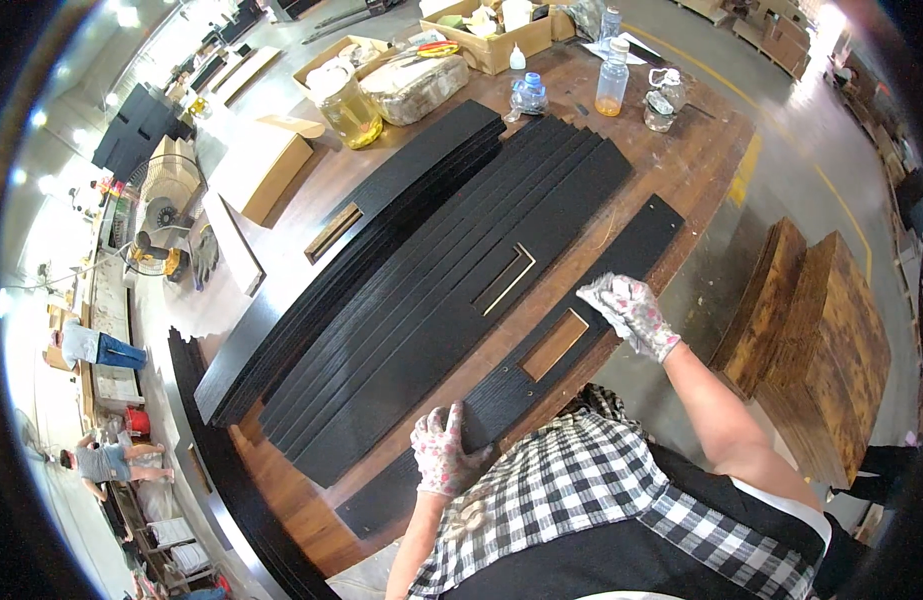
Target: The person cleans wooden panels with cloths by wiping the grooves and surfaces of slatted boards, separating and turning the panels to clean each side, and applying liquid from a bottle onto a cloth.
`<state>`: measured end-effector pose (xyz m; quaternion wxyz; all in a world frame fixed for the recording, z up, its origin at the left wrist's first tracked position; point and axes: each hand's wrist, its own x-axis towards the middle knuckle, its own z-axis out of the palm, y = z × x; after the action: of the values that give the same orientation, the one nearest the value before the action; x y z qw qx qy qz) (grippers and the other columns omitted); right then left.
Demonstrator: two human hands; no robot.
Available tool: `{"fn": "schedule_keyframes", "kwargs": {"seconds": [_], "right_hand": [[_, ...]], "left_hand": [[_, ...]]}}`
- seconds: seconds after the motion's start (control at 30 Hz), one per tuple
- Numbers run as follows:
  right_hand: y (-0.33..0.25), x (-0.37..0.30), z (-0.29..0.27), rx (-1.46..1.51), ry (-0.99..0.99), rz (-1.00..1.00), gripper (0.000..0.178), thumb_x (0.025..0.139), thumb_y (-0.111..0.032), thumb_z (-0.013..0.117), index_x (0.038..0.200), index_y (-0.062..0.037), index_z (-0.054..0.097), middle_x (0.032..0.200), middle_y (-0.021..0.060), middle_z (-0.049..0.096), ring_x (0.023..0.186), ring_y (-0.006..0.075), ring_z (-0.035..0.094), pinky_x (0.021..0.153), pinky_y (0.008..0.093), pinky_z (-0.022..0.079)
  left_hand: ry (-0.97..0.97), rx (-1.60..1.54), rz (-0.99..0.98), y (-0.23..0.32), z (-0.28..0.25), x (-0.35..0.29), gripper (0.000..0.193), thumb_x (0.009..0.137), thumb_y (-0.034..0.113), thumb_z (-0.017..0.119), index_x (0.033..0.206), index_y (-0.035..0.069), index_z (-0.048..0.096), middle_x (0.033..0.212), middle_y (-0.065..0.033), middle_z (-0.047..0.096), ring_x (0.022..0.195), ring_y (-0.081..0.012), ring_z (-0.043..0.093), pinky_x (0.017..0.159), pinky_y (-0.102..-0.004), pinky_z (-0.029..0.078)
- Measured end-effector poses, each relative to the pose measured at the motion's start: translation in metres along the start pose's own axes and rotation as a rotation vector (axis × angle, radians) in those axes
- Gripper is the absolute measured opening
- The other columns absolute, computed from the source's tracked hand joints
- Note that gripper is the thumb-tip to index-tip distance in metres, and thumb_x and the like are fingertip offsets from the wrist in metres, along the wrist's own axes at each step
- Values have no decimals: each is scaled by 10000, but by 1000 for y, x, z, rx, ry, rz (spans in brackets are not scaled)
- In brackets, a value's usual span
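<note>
A long black board (501,388) with a rectangular cut-out lies along the near edge of the brown table. My left hand (446,452), in a flower-patterned glove, rests on the board left of the cut-out, its fingers laid out on the surface. Right of the cut-out, my right hand (629,308), gloved alike, presses a bunched white cloth (621,326) onto the board; most of the cloth is hidden under the fingers. Just beyond lies a fanned stack of black boards (421,290), its top one also with a cut-out. Another black stack (381,190) stands farther back.
Bottles (610,80), a jar of yellowish liquid (346,108) and open cartons (491,45) occupy the table's far side. A cordless drill (159,258) and a grey glove (204,255) lie at left. Brown panels (821,350) are stacked at right. Other people work at far left.
</note>
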<state>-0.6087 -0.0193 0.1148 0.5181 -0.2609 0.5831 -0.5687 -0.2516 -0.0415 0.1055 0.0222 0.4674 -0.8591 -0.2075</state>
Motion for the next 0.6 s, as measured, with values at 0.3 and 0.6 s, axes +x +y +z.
{"fn": "schedule_keyframes", "kwargs": {"seconds": [0.3,0.6], "right_hand": [[42,-17,-6,-491,-563,10,211,852,-193,619,971,-27,670,905,53,662,863,117,605,782,283,483],[59,-30,11,-123,-733,358,193,817,-135,632,960,-9,657,921,52,661,857,122,589,802,278,478]], "left_hand": [[-39,1,43,1,-8,7,825,631,371,774,1301,18,446,1208,-237,480,1138,-396,434,967,-493,344],[-107,-249,32,-23,-16,18,906,554,350,829,1300,-5,459,1194,-210,550,1126,-344,511,987,-410,393]]}}
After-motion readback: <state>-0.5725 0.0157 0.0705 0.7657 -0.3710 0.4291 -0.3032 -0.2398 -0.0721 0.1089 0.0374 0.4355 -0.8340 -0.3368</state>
